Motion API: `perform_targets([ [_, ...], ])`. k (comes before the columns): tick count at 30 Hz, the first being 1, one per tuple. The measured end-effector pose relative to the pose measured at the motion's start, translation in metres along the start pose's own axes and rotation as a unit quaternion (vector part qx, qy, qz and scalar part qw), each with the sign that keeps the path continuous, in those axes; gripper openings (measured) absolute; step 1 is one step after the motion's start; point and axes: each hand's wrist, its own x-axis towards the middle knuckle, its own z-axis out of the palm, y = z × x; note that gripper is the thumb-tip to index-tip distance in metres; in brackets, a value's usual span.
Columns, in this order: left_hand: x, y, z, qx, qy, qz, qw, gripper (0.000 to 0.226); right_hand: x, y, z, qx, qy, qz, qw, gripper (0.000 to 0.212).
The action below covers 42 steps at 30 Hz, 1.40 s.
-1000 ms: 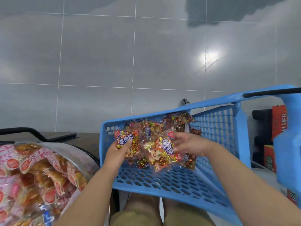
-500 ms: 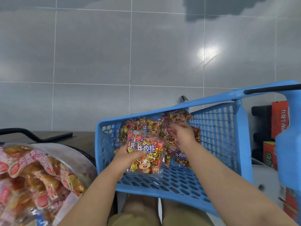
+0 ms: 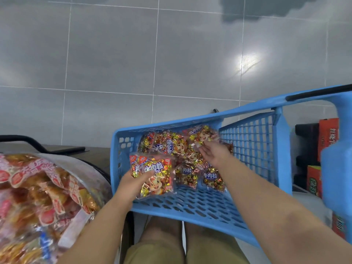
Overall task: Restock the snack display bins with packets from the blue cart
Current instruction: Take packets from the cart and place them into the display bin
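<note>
A blue plastic cart basket (image 3: 190,208) stands in front of my knees. Several clear snack packets (image 3: 177,143) with red, gold and blue print lie at its far end. My left hand (image 3: 133,182) grips a small stack of these packets (image 3: 154,176) near the basket's left wall. My right hand (image 3: 214,155) reaches deeper in, its fingers pinching the corner of a packet (image 3: 200,135) at the back. Two more packets (image 3: 211,178) lie flat between my forearms.
A round clear display bin (image 3: 89,178) heaped with orange-and-pink snack packets fills the lower left. Red cartons (image 3: 327,138) and a green-labelled box (image 3: 313,180) stand at the right behind the cart's blue handle post (image 3: 337,168). Grey floor tiles lie beyond.
My left hand has drawn its packets a little toward the basket's left side. My right hand has moved further to the back and closed on a packet there.
</note>
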Motion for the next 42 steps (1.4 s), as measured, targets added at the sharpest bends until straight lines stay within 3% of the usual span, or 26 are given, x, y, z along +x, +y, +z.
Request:
perform_targets([
  [3,-0.014,0.003,0.000,-0.072,0.036,0.004,0.997,0.025,-0.050,0.018,-0.011,-0.078,-0.088,0.018,0.993,0.027],
  [6,-0.035,0.007,-0.001,-0.141,0.063,0.018,0.988,0.025,-0.093,0.033,-0.019,-0.173,-0.194,-0.003,0.966,0.059],
  [8,-0.056,0.007,0.000,-0.169,0.081,0.039,0.982,0.022,-0.116,0.040,-0.018,-0.239,-0.245,-0.030,0.939,0.069],
  [9,-0.068,0.007,-0.001,-0.185,0.096,0.050,0.977,0.022,-0.126,0.041,-0.017,-0.267,-0.257,-0.041,0.928,0.067],
  [12,-0.105,0.000,-0.007,-0.249,0.126,0.080,0.957,0.032,-0.159,0.040,-0.007,-0.344,-0.267,-0.083,0.896,0.024],
  [13,-0.118,-0.002,-0.009,-0.268,0.131,0.086,0.951,0.033,-0.170,0.039,-0.002,-0.356,-0.277,-0.103,0.887,0.031],
  [15,-0.143,-0.008,-0.014,-0.309,0.137,0.099,0.936,0.032,-0.192,0.038,0.010,-0.402,-0.289,-0.152,0.855,0.073],
  [16,-0.155,-0.009,-0.017,-0.329,0.141,0.111,0.927,0.031,-0.203,0.039,0.016,-0.417,-0.302,-0.174,0.839,0.082],
  [19,-0.190,-0.016,-0.029,-0.390,0.156,0.122,0.899,0.038,-0.223,0.047,0.034,-0.429,-0.302,-0.203,0.827,0.051],
  [21,-0.211,-0.023,-0.041,-0.438,0.162,0.114,0.877,0.054,-0.233,0.056,0.044,-0.439,-0.342,-0.225,0.800,0.024],
  [22,-0.219,-0.029,-0.048,-0.447,0.178,0.117,0.869,0.069,-0.239,0.061,0.048,-0.448,-0.371,-0.223,0.783,0.014],
  [24,-0.240,-0.042,-0.064,-0.438,0.218,0.127,0.863,0.089,-0.253,0.077,0.060,-0.502,-0.413,-0.217,0.728,0.019],
  [27,-0.271,-0.071,-0.095,-0.419,0.246,0.155,0.860,0.082,-0.276,0.116,0.080,-0.582,-0.444,-0.211,0.647,0.014],
  [30,-0.292,-0.110,-0.125,-0.418,0.293,0.158,0.846,0.108,-0.300,0.166,0.103,-0.660,-0.439,-0.250,0.556,0.030],
  [32,-0.306,-0.140,-0.144,-0.426,0.315,0.168,0.831,0.092,-0.315,0.202,0.114,-0.687,-0.460,-0.228,0.515,0.029],
  [34,-0.321,-0.167,-0.162,-0.434,0.328,0.178,0.820,0.075,-0.328,0.236,0.123,-0.699,-0.486,-0.191,0.489,0.054],
  [36,-0.333,-0.191,-0.180,-0.437,0.344,0.177,0.812,0.097,-0.340,0.268,0.130,-0.719,-0.506,-0.180,0.441,0.082],
  [37,-0.338,-0.203,-0.189,-0.441,0.346,0.175,0.809,0.106,-0.346,0.282,0.133,-0.735,-0.507,-0.195,0.405,0.083],
  [39,-0.350,-0.221,-0.205,-0.442,0.359,0.178,0.803,0.104,-0.361,0.312,0.138,-0.764,-0.495,-0.229,0.343,0.072],
  [42,-0.362,-0.240,-0.225,-0.435,0.375,0.179,0.798,0.069,-0.381,0.349,0.148,-0.781,-0.493,-0.244,0.296,0.059],
])
